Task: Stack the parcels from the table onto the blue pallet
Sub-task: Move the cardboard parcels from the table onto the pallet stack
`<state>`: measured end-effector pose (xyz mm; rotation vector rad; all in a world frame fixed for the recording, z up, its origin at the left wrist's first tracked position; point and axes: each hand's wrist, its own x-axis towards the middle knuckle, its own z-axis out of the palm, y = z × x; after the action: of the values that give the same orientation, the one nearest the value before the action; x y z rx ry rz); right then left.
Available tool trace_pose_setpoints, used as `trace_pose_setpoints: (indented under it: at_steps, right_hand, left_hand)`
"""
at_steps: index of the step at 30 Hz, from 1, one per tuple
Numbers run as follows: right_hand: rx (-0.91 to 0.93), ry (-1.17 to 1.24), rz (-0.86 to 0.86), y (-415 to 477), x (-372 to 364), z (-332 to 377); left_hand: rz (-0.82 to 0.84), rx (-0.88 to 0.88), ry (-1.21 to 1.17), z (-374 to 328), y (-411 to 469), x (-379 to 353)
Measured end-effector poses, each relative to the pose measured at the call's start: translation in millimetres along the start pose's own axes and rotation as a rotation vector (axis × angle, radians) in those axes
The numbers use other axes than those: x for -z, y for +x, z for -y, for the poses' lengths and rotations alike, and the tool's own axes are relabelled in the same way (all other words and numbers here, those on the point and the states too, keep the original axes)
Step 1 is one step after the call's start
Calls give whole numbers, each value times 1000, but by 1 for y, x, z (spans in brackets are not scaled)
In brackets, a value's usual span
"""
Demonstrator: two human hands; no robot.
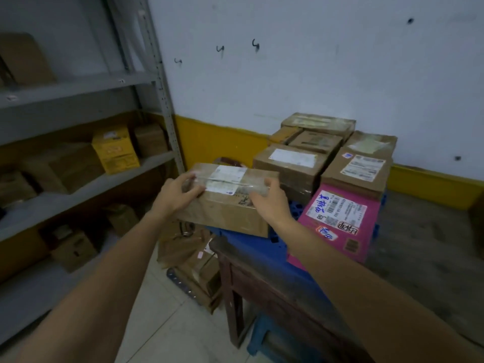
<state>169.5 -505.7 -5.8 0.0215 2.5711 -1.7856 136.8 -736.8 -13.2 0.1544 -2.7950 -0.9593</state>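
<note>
A brown cardboard parcel (230, 210) with clear tape and a white label is held out in front of me, above the left part of the blue pallet (235, 238). My left hand (175, 193) grips its left end and my right hand (271, 201) grips its right end. On the pallet lie a pink parcel (337, 221) and several brown parcels (290, 163) stacked toward the wall. The dark wooden table (262, 273) runs under my right forearm.
A grey metal shelf rack (86, 179) with boxes, one yellow (115, 150), fills the left. More brown boxes (193, 263) sit on the floor between rack and table. A blue stool (264, 336) stands under the table. White wall with a yellow band behind.
</note>
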Motion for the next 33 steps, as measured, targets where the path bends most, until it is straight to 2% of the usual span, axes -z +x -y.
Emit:
trace_pose_setpoints:
  at_steps: [4, 7, 11, 15, 21, 33]
  right_hand:
    - [-169, -191, -111, 12, -7, -13]
    - [-248, -406, -201, 14, -15, -16]
    - [-225, -730, -310, 19, -33, -13]
    - [-222, -862, -415, 20, -41, -13]
    - [-263, -960, -477, 26, -41, -16]
    - [-280, -941, -515, 38, -33, -23]
  left_hand:
    - [140, -126, -4, 4, 26, -38]
    - [209, -134, -6, 1, 39, -57]
    - [254, -188, -25, -9, 54, -68]
    - [266, -262, -37, -17, 57, -74]
    - [274, -266, -24, -24, 58, -78]
    - [274, -283, 12, -31, 62, -88]
